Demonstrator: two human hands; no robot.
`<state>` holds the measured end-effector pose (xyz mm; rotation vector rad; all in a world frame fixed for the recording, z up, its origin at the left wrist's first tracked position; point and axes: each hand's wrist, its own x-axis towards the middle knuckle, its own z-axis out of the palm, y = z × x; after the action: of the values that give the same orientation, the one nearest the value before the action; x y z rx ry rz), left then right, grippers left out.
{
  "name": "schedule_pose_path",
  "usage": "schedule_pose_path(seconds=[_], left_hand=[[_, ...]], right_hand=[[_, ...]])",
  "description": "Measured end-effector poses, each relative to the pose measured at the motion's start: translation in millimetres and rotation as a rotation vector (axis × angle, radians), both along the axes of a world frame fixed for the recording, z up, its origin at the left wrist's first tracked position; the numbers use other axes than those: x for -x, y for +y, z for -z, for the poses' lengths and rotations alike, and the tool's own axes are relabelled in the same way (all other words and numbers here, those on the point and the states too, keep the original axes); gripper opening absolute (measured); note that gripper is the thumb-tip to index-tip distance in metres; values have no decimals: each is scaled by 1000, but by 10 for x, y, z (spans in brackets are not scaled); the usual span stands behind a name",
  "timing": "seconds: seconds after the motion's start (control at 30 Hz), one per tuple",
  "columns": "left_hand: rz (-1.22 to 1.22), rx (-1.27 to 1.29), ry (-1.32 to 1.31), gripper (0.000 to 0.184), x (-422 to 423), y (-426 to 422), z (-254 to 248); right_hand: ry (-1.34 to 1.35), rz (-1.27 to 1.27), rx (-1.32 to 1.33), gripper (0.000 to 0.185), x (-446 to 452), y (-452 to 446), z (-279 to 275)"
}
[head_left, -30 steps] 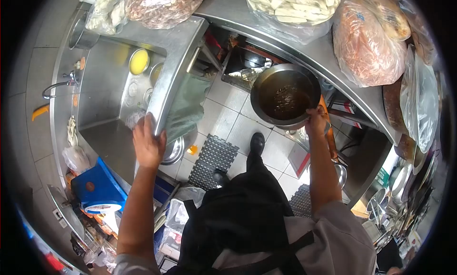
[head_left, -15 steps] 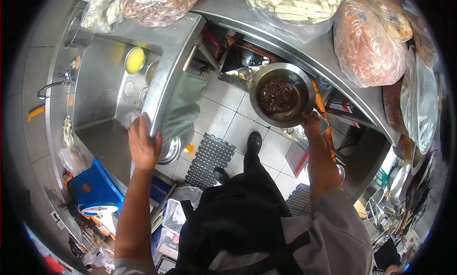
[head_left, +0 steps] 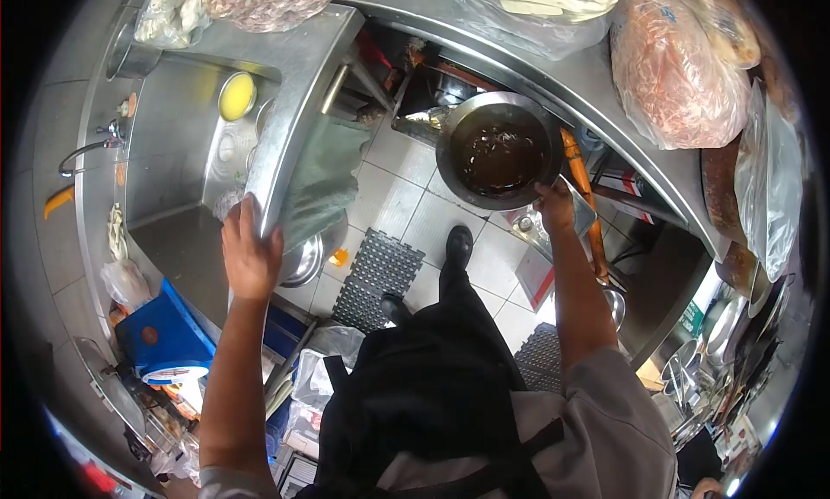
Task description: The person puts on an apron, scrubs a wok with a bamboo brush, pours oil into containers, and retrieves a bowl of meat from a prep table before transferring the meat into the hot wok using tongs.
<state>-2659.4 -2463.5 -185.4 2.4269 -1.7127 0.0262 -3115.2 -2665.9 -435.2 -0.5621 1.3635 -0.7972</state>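
Observation:
My right hand (head_left: 555, 205) is closed on the near right rim of a wide metal bowl (head_left: 448, 158). Dark brown liquid (head_left: 510, 166) with small pale bits floating in it fills the bottom of the bowl, which hangs above the tiled floor. My left hand (head_left: 252, 253) grips the front edge of the steel sink (head_left: 275, 184), its thumb on the outer side and its fingers over the top. Close to that hand a grey-green cloth (head_left: 324, 175) hangs down from the sink's edge.
A bowl of yellow liquid (head_left: 237, 97) sits in the sink. Bags of meat (head_left: 679, 76) and pale strips (head_left: 536, 2) rest on the steel counter (head_left: 640, 136). An orange pole (head_left: 586, 188) leans under the counter. A perforated mat (head_left: 379, 274) and my shoe (head_left: 459, 247) are on the floor.
The bowl has shifted slightly left and up in view with my right hand, and the liquid in it has sloshed. My left hand keeps hold of the sink's edge.

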Motion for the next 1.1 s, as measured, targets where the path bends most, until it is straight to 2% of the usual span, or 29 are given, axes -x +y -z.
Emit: schedule_pose_path(seconds=[0.13, 0.2, 0.23, 0.3, 0.33, 0.5, 0.57, 0.6, 0.63, 0.7, 0.8, 0.83, 0.9, 1.0, 1.1], left_hand=[[-11, -5, -10, 68, 7, -4, 4], [-9, 0, -12, 68, -8, -5, 3], [-3, 3, -21, 68, -1, -11, -2], [1, 1, -27, 67, 1, -6, -4], [4, 4, -24, 67, -1, -11, 0], [4, 21, -55, 68, -11, 2, 7], [-27, -9, -44, 70, -11, 10, 7], [-51, -19, -13, 68, -8, 8, -2], [-63, -18, -17, 68, -26, 8, 1], [-6, 20, -29, 70, -42, 21, 19], [-26, 6, -35, 71, -31, 21, 15], [-29, 2, -37, 71, -32, 21, 19], [-34, 0, -39, 71, -27, 25, 29], [-39, -4, -36, 72, -45, 30, 28], [-59, -18, -34, 73, -39, 35, 32]], right_hand=[[-17, 104, -13, 18, 320, 87, 167], [-190, 210, -5, 18, 468, 52, 286], [-193, 206, -7, 18, 379, 14, 189], [-74, 92, 12, 20, 94, -131, -218], [-122, 80, 127, 17, 72, -164, 8], [-63, -72, 55, 14, -362, -383, 3], [-394, 59, 289, 12, -122, -310, 140], [-157, 43, 180, 12, -70, -287, -54], [-188, -25, 191, 17, -84, -321, -379], [-304, 148, 141, 19, -341, -355, -983], [-335, 53, 153, 18, -332, -445, -458], [-335, 64, 111, 21, -586, -400, -578], [-314, 26, 112, 22, -781, -344, -181], [-325, 37, 2, 22, -815, -212, -265], [-358, 96, 24, 23, -522, -200, -332]])
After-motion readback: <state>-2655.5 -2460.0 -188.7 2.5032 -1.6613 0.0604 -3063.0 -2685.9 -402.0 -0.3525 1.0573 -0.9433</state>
